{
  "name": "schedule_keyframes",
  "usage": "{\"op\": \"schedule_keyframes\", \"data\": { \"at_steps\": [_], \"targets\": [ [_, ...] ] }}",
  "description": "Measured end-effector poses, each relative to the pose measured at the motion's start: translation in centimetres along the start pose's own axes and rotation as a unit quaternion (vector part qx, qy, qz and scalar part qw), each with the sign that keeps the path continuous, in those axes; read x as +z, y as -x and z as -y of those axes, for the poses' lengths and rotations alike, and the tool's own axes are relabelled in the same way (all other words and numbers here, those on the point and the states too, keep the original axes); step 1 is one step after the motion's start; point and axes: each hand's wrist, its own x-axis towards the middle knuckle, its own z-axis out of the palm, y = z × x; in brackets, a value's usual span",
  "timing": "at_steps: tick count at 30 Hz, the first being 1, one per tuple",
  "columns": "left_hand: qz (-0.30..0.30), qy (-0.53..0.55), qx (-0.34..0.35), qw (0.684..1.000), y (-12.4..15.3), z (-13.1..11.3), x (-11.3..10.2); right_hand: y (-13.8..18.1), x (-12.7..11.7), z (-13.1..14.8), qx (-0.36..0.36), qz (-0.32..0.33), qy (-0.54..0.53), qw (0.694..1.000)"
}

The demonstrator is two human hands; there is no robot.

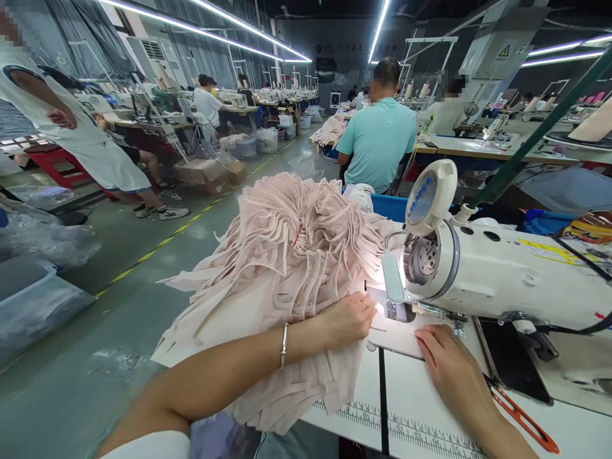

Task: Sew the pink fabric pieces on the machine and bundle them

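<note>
My left hand (351, 319) is closed, fingers curled together beside the lit needle area; what they pinch is hidden. Under that wrist and beyond it spreads a large pile of pale pink fabric pieces (268, 255), layered and draping over the table's front edge. My right hand (449, 360) lies on the machine bed with fingers stretched out, holding nothing that I can see. Above both hands is a white sewing machine (516, 261), its round head cover (430, 197) swung up. A light-coloured guard (393, 275) hangs near the needle, whose tip I cannot make out.
Orange-handled snips (526, 417) lie right of my right forearm. A printed ruler (406, 427) runs along the table's front. A green pole (540, 140) slants behind the machine. A person in a turquoise shirt (380, 143) sits ahead; another stands left. A plastic tub (38, 306) stands at left.
</note>
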Motion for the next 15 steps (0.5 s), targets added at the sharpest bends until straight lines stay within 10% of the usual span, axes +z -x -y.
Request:
{"op": "schedule_keyframes", "data": {
  "at_steps": [9,15],
  "targets": [
    [-0.106,-0.079,0.049,0.99,-4.6,-7.0,1.5,-0.7,0.3,-0.6,0.029,-0.032,0.065,0.997],
    [-0.051,-0.072,0.0,0.996,-3.2,-4.8,1.5,-0.7,0.3,-0.6,0.003,-0.036,0.092,0.995]
  ]
}}
